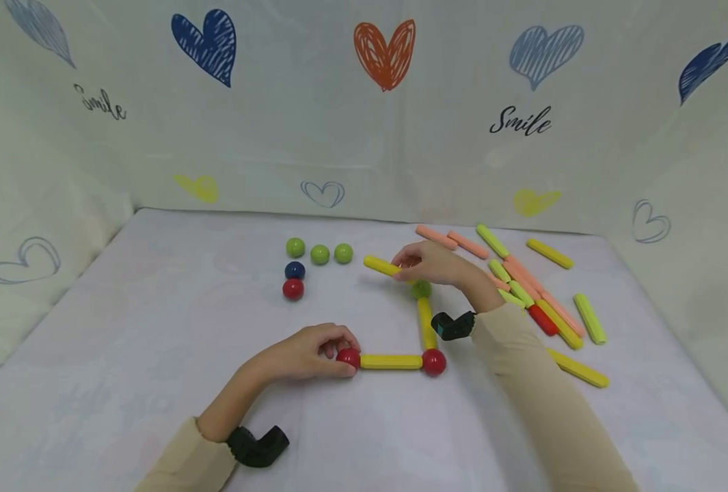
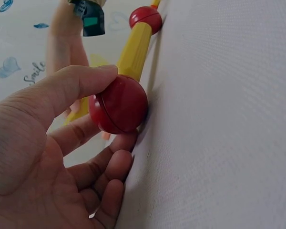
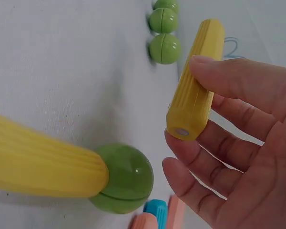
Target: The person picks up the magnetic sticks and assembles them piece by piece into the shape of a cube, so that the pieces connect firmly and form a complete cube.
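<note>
With thumb and fingertips my left hand [image 1: 308, 353] holds a red ball [image 2: 121, 105] on the table. A yellow stick [image 1: 391, 362] joins that ball to a second red ball [image 1: 434, 362]. From there another yellow stick [image 1: 426, 322] runs away from me to a green ball [image 3: 126, 179]. My right hand [image 1: 435, 263] pinches a loose yellow stick [image 3: 195, 90] above the table, near the green ball. In the right wrist view this stick is apart from the ball, and a small metal disc shows in its end.
Three green balls [image 1: 320, 255], a blue ball [image 1: 294, 270] and a red ball [image 1: 292, 289] lie at the back, left of centre. Several loose sticks [image 1: 523, 277] in pink, green, yellow and red lie at the right, partly behind the right forearm. A printed cloth [image 1: 277, 123] hangs behind.
</note>
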`<state>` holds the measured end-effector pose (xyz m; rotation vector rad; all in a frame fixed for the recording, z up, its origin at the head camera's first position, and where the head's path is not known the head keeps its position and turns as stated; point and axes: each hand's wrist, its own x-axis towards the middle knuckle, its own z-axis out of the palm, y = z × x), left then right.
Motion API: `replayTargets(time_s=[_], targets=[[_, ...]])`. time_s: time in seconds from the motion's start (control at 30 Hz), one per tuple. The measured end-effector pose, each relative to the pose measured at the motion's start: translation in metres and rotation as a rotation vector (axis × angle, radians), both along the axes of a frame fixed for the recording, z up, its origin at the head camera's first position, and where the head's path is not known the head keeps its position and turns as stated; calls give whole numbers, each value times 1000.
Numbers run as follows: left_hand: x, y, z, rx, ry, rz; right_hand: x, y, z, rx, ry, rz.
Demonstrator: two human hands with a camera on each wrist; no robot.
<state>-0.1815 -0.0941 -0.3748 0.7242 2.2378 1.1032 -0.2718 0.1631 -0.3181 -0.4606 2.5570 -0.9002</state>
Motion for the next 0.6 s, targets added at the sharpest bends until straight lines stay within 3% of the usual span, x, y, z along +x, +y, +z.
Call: replayTargets(time_s=[0.27, 0.43, 0.6], targets=[[0, 0, 0, 1, 7, -4, -14, -11, -12, 37, -94, 51], [0, -1, 0, 12, 9, -10, -18, -10, -20, 96, -204, 24], [0, 0, -1, 18, 9, -8, -21, -8, -21, 56, -310, 2]])
